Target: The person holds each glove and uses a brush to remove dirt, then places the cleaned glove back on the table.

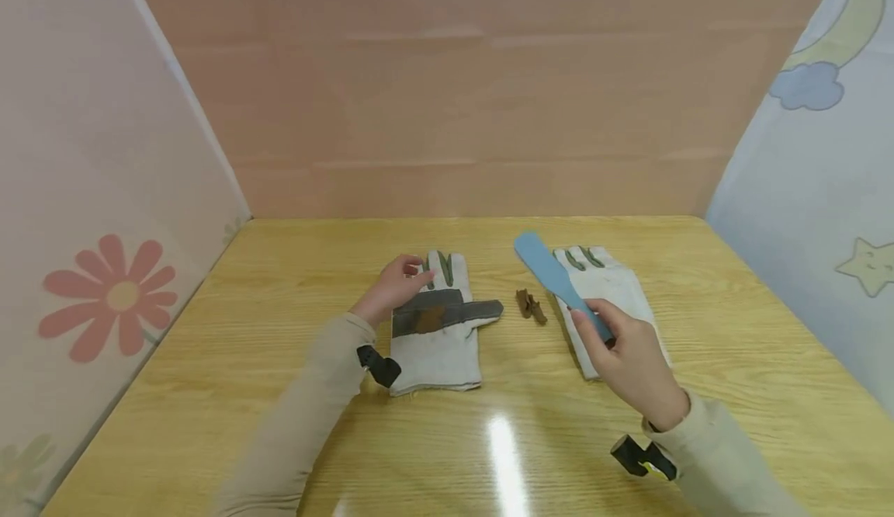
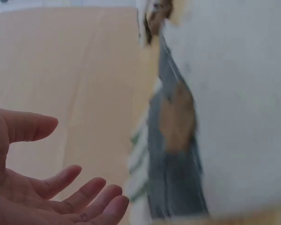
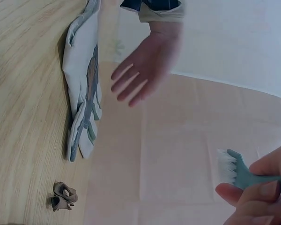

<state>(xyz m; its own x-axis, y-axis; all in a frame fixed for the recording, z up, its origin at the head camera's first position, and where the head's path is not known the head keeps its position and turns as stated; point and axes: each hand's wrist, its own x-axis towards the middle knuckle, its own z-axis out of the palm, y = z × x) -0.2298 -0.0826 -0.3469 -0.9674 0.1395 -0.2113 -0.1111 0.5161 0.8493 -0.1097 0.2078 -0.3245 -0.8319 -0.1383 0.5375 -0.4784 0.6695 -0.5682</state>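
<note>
My right hand (image 1: 634, 358) grips a blue-handled brush (image 1: 549, 270) above the right-hand glove. White bristles (image 3: 226, 167) show on its head in the right wrist view. My left hand (image 1: 393, 288), fingers relaxed and holding nothing, hovers by the fingers of the other work glove (image 1: 436, 366). That glove is whitish with a grey palm patch, green strips between the fingers, and its thumb pointing right. A brown smear (image 1: 431, 319) marks the grey patch. The second glove (image 1: 618, 292) lies partly hidden beneath my right hand and the brush.
Several curled brown scraps (image 1: 531, 307) lie between the gloves on the wooden table (image 1: 293, 268). A pinkish-brown backdrop (image 1: 447, 113) rises behind the far edge. Patterned panels flank the table, with a red flower (image 1: 123, 296) on the left one.
</note>
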